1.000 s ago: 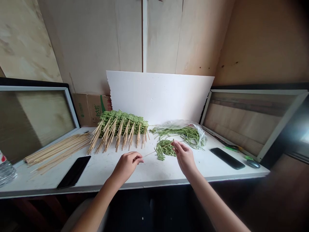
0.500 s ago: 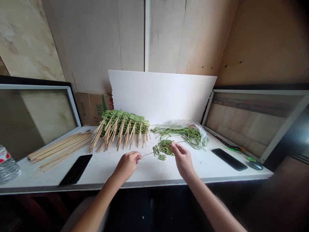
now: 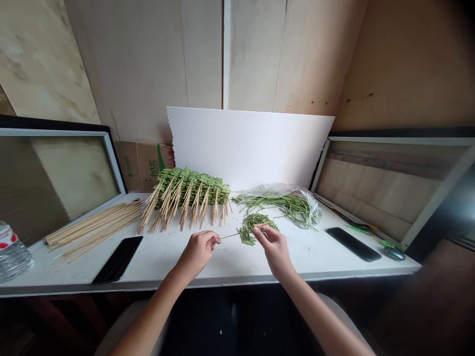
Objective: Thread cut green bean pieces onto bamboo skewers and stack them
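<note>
Table: white top, small dark specks. Stacked bean skewers, toward the back edge: green segments in close parallel rows; exposed sticks pale tan. Loose sticks, toward the left end: pale tan. Held stick: light brown; threaded bean pieces: green. Long beans, toward the back edge: green; plastic bag: colourless, transparent. Left phone, near the front edge: plain black. Backing board, at the back edge: white. Cardboard box, back left corner: brown, green and red print. Bottle, front left corner: transparent; label white with red spots. Mouse, front right corner: dark grey.
</note>
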Motion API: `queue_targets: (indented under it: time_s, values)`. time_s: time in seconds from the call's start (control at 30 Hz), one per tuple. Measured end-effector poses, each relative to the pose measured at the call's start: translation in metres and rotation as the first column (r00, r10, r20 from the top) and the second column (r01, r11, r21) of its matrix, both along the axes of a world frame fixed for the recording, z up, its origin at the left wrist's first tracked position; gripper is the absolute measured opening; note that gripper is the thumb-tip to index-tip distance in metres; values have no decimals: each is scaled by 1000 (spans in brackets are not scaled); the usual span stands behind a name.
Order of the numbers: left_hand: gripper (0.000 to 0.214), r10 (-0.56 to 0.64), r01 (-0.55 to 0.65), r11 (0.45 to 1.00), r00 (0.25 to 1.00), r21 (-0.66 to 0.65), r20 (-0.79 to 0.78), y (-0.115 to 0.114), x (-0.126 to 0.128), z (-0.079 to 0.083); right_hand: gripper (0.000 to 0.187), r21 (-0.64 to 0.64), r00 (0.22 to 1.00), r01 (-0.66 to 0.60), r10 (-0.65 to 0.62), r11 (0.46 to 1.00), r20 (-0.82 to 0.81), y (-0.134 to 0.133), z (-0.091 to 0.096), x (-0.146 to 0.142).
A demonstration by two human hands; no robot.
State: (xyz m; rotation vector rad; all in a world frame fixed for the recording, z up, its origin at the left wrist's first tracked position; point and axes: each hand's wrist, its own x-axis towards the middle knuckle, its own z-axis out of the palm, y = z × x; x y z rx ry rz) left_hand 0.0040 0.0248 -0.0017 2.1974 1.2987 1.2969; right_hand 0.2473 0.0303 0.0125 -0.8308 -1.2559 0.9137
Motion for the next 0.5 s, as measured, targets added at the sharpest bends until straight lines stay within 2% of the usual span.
queue_targets:
  time_s: [0.23,0.43,0.5]
  values:
    - [26,23,-21,998,999,55,-36,-1,3,-2,23,-5,1000,-6,6,1000,1,2,-11,-2]
    - [26,42,-42,999,998,3,-42,-7,6,7,26,-14,997,-40,41,999,63,7,-3,5]
    - [27,70,-71,997,996,-15,-51,-6,2,9,29,8,988,-51,49,999,147,14,-6,11]
